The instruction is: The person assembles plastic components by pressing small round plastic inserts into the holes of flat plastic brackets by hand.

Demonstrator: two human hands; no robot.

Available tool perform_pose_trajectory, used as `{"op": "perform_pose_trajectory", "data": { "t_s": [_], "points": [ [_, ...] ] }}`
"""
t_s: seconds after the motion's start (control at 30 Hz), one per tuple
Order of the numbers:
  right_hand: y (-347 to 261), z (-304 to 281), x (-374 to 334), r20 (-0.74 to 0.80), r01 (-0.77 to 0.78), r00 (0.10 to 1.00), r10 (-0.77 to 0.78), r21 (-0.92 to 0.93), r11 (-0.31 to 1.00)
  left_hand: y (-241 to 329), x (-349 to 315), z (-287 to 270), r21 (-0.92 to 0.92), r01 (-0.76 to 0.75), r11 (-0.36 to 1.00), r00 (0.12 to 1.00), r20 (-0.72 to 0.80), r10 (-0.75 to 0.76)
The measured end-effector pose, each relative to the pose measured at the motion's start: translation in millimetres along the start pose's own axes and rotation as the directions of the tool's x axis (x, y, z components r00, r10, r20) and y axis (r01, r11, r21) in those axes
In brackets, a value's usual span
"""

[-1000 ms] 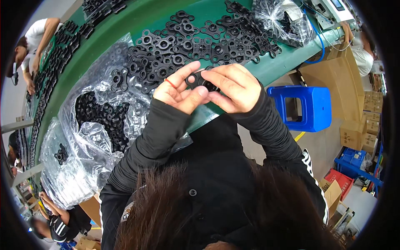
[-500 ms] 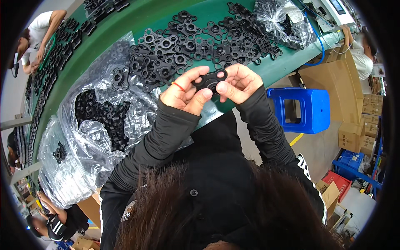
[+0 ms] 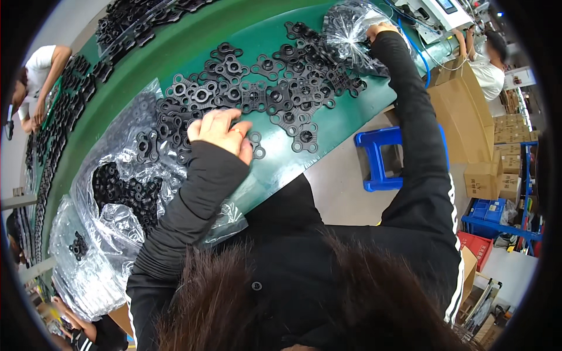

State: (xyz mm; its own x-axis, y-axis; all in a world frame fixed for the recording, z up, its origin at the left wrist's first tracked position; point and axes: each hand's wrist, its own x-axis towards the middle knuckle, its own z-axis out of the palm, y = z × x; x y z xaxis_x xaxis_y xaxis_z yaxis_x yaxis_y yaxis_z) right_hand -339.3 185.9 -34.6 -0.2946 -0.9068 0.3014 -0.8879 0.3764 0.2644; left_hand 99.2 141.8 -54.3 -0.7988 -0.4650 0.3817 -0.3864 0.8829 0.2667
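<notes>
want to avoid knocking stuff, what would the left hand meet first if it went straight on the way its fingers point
Likely the pile of black parts just beyond the left hand's fingertips; depth is unclear, so it may already be touching some.

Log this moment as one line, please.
left hand: at black parts | right hand: at clear plastic bag, fingertips unclear | blue stool: beside green table
</notes>
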Motion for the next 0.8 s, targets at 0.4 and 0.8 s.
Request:
{"op": "perform_pose_trajectory", "data": {
  "t_s": [0.4, 0.8],
  "points": [
    [8, 29, -7, -0.177, -0.236, 0.917, 0.356, 0.480, 0.845, -39, 62, 44, 0.236, -0.271, 0.933, 0.941, 0.267, 0.205],
    [-215, -134, -125, -0.007, 0.010, 0.999, -0.037, 0.997, 0.076, 17, 34, -40, -0.930, 0.357, -0.086, 0.839, 0.360, -0.408]
  ]
}}
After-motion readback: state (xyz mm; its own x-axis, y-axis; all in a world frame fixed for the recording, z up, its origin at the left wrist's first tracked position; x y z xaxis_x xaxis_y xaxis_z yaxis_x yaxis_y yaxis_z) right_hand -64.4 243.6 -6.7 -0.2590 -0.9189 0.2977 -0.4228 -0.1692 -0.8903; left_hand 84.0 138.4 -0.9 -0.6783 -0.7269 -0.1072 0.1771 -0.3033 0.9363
